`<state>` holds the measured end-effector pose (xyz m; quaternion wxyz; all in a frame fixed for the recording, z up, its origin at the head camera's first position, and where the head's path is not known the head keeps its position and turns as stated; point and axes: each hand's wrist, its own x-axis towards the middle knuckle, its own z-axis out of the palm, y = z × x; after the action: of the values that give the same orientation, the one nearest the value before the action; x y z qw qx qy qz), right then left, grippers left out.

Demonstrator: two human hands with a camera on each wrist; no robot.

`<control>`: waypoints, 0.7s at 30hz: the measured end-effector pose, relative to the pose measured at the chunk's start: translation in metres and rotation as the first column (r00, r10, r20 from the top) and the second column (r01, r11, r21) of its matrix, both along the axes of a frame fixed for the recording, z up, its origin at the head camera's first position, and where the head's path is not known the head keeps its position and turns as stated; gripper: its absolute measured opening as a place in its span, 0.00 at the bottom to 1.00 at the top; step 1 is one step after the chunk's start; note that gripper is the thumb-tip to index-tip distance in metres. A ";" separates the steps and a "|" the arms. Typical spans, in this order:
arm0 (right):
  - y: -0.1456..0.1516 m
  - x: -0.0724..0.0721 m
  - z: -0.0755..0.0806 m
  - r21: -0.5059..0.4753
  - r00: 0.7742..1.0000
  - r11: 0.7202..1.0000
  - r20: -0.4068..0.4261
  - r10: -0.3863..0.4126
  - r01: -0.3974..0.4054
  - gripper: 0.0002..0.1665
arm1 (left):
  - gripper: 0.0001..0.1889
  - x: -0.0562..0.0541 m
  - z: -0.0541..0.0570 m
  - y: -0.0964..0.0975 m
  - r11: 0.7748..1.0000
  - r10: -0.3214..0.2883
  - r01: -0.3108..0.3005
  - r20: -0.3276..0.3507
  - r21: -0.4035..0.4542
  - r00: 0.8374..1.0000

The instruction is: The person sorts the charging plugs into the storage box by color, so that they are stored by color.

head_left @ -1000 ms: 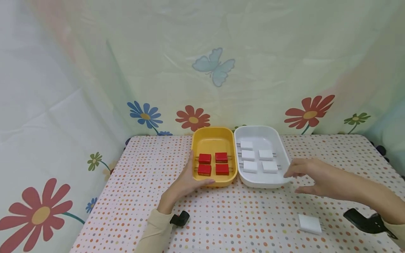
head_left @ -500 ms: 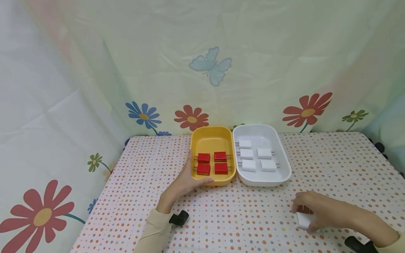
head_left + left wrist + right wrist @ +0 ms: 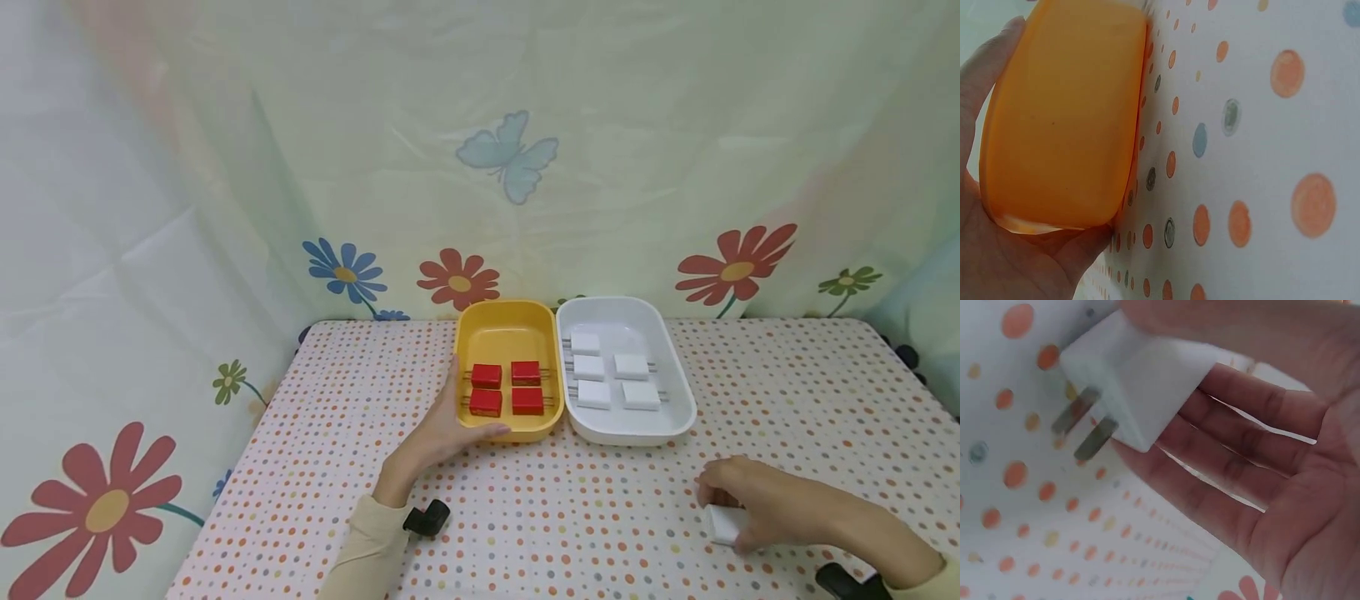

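My right hand (image 3: 772,504) pinches a white charger plug (image 3: 724,525) between thumb and fingers, low over the dotted cloth at the front right. In the right wrist view the white charger plug (image 3: 1147,381) has its two metal prongs pointing away from the palm. My left hand (image 3: 442,425) holds the near left corner of a yellow tray (image 3: 510,315), fingers along its left side and thumb along its front. Several red charger plugs (image 3: 486,403) lie in that tray. Beside it stands a white tray (image 3: 678,408) with several white charger plugs (image 3: 593,394) in two columns.
A dotted cloth (image 3: 570,525) covers the table. Behind the trays hangs a pale curtain (image 3: 615,167) printed with flowers and a butterfly. The two trays stand side by side near the far edge.
My right hand has moved from beside the white tray down toward the front and taken hold of the lone white charger plug. The left hand has kept its grip on the yellow tray.
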<state>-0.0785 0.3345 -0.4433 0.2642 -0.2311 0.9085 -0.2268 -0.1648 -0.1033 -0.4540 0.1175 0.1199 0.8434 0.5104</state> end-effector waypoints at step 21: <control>-0.049 -0.099 0.098 -0.070 0.888 0.996 -0.454 -0.076 0.050 0.28 | 0.71 -0.002 0.001 -0.004 1.000 0.003 -0.004 0.011 0.020 1.000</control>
<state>-0.1773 0.2853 -0.3453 0.0296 -0.2557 0.9453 -0.2004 -0.1663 -0.1074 -0.4535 0.1199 0.1168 0.8378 0.5196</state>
